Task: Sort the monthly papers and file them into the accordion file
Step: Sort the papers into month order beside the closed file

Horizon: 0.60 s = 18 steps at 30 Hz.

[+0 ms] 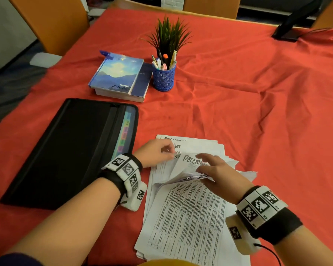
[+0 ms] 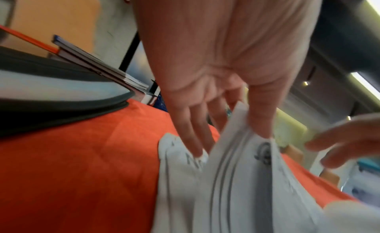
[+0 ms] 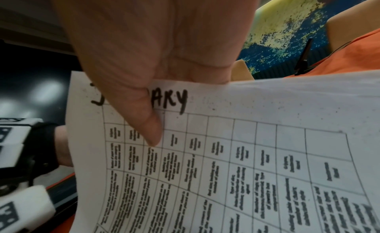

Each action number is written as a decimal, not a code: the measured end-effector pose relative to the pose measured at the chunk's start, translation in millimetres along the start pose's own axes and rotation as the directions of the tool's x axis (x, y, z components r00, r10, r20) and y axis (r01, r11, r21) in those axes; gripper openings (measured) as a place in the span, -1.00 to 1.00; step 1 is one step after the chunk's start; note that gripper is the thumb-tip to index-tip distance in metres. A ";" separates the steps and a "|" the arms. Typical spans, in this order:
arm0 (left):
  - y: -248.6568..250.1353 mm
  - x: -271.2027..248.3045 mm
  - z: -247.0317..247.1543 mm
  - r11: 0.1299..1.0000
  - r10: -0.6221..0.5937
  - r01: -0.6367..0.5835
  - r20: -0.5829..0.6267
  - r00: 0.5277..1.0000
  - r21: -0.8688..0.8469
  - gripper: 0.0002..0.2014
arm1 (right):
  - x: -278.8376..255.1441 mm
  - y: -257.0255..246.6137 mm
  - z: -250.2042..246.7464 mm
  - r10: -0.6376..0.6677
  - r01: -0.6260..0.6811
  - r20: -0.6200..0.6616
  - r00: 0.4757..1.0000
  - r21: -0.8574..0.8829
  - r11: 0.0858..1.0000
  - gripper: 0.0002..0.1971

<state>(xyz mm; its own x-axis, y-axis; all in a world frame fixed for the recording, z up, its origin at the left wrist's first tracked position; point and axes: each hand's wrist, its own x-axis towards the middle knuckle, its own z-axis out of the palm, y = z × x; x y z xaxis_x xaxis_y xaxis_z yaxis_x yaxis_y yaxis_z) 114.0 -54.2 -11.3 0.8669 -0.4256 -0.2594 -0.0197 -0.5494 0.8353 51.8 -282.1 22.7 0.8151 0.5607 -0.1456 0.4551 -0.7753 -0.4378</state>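
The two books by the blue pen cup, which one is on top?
The light blue book with the sky and mountains cover is on top. The dark navy book lies underneath, peeking out on the pen cup's side.

Messy stack of white printed papers [image 1: 188,214] on red cloth, upper sheets lifted and curled, "December" handwritten on one. Black accordion file [image 1: 65,150] lies flat just left, apparently unzipped, coloured tabs showing.

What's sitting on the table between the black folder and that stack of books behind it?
Nothing: in the head view only a bare strip of the red tablecloth lies between the accordion file and the books.
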 end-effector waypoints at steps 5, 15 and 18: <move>-3.2 -19.4 -0.2 0.988 -0.061 0.081 0.150 0.987 -0.130 -0.81 | 1.8 0.9 2.4 0.000 0.000 -0.013 1.000 -0.008 1.000 -0.74; -10.8 -20.1 4.2 0.924 -0.219 0.230 0.071 0.973 -0.304 -0.87 | 3.3 0.5 -2.9 0.028 -0.029 0.048 0.998 0.013 0.999 -0.72; -9.6 -18.4 6.0 0.885 -0.246 0.261 0.089 0.965 -0.386 -0.80 | 4.1 1.4 -3.9 0.025 -0.026 0.039 0.999 0.033 0.999 -0.75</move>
<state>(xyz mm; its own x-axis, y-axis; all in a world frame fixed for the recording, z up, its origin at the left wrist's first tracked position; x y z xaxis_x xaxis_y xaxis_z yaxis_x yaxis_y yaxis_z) 95.2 -45.3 -17.4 0.7974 -0.3398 -0.4986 0.4008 -0.3195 0.8587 57.2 -282.0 25.0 0.8116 0.5520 -0.1914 0.4214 -0.7800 -0.4626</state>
